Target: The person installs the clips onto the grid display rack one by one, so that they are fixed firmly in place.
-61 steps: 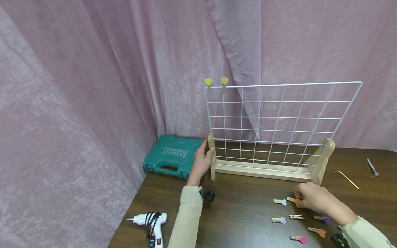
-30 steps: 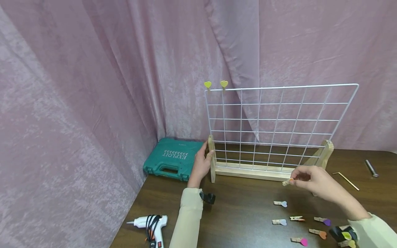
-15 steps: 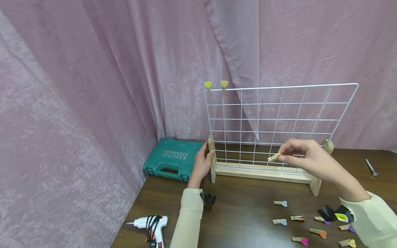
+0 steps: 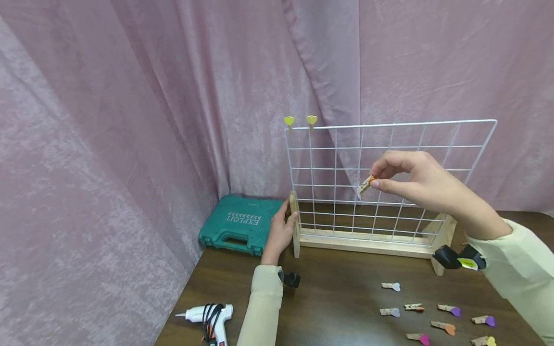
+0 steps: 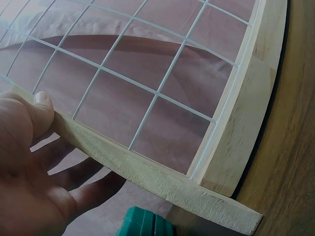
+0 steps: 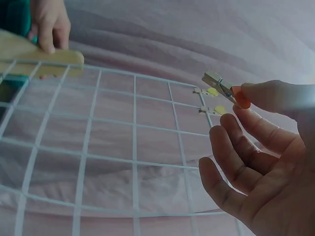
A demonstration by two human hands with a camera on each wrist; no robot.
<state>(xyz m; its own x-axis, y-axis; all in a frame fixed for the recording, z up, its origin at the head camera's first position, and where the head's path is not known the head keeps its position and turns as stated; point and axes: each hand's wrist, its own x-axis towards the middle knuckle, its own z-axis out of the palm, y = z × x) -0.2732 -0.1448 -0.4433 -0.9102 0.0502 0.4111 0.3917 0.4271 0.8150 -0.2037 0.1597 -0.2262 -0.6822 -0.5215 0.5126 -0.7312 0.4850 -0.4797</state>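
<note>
1. Orange marks the heart on the clothespin (image 4: 365,185) that, from the head view, the right hand (image 4: 420,178) pinches in the air in front of the white wire grid (image 4: 335,168). The left hand (image 4: 280,233) grips the wooden post (image 4: 295,226) at the grid's left end. Two yellow heart clips (image 4: 311,120) sit on the top rail near its left corner. Eight loose clothespins (image 4: 443,327) lie between the stand and the near side of the brown desk (image 4: 337,298). A green case (image 4: 255,204) fills the desk's far left corner, beside the left hand; a white glue gun (image 4: 221,319) lies near the left edge. Pink curtains (image 4: 173,96) hang behind.

2. Left wrist view: the left thumb lies on one side of the post, the other fingers on the opposite side.

3. Right wrist view: the right thumb and a fingertip hold the clothespin by its orange heart, its wooden tip pointing away from the palm.
</note>
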